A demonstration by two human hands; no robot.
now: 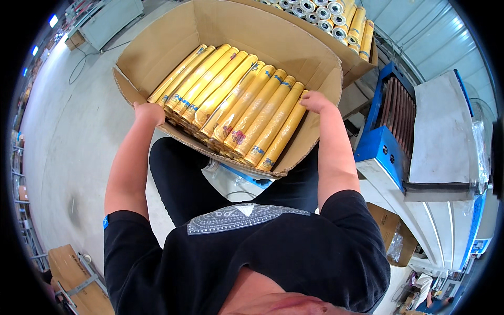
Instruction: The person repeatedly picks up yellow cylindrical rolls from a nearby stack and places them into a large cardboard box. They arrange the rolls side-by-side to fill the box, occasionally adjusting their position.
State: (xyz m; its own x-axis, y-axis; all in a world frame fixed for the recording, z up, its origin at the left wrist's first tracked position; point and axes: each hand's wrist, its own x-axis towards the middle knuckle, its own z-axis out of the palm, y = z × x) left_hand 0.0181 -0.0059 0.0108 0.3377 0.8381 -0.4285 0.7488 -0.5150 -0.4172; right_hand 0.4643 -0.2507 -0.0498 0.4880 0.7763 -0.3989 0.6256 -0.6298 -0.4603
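A large open cardboard box [294, 37] stands in front of me, over my knees. Yellow shrink-wrapped rolls [236, 100] with blue and red print lie in it side by side, slanting, in more than one layer. At the box's near left edge my left hand [150, 113] is closed on the cardboard; its fingers are partly hidden. My right hand [316, 101] reaches inside the right wall, its fingers bent against the upper end of the rightmost yellow roll [282, 131].
Behind stands a second box [374, 55] stacked with rolls [325, 13], their round ends facing me. A blue and white machine [388, 136] with a grey sheet is on the right. Below it sits a small carton [386, 223]. Flattened cardboard [76, 278] lies at lower left.
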